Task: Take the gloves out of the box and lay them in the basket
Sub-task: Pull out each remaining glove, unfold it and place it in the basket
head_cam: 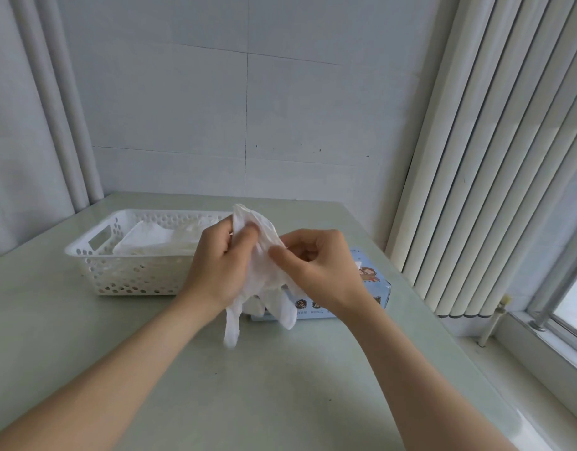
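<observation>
Item: one disposable glove [262,271], thin, translucent white, crinkled film, held in the air over the table [280,385] between the basket and the box. Cuff end uppermost, bunched and rumpled above the left thumb; finger parts hang downward, two of them dangling loose below the wrists in front of the near face of the box. Left hand [218,265]: fingers curled, thumb and fingertips pinching the upper part of the glove. Right hand [316,268]: fingers curled, thumb and forefinger pinching the glove's right edge at mid-height. Basket [134,278]: white plastic, rectangular, walls perforated with round holes, slot handle in the left end; it stands on the table to the left of the hands, its right end hidden behind the left hand. Contents: a stack of gloves [147,237], same white film, lying flat inside. Box [375,288]: light blue carton with a cartoon print and round emblems along its near face, lying on the table just right of the basket, largely covered by the right hand and the hanging glove. Table: pale green, smooth. Surroundings: pale panelled wall [215,109] behind, vertical blinds [475,157] and a window [573,304] to the right.
</observation>
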`<state>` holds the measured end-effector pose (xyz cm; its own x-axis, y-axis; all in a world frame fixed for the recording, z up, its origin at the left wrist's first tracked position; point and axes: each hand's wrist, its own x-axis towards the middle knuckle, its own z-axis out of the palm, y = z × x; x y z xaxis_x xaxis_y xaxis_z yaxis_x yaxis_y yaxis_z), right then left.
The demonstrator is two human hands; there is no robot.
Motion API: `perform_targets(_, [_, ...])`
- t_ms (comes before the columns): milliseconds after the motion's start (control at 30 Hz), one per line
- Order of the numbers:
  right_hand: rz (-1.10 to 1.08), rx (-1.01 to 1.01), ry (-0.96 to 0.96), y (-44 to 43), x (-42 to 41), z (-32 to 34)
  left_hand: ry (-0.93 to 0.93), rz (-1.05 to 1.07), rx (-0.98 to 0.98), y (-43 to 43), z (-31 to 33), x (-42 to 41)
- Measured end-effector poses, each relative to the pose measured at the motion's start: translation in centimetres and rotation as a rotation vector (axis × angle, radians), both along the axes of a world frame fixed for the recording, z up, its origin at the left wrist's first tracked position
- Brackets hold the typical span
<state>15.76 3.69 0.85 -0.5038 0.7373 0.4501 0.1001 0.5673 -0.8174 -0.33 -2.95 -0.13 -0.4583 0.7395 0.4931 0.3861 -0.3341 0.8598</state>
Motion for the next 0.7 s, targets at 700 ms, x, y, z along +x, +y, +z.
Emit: perform_targets(700, [0.154, -0.285, 0.118, -0.2, 0.0, 0.7, -0.065, -0.279, -0.080, -0.6, 0.7, -0.3])
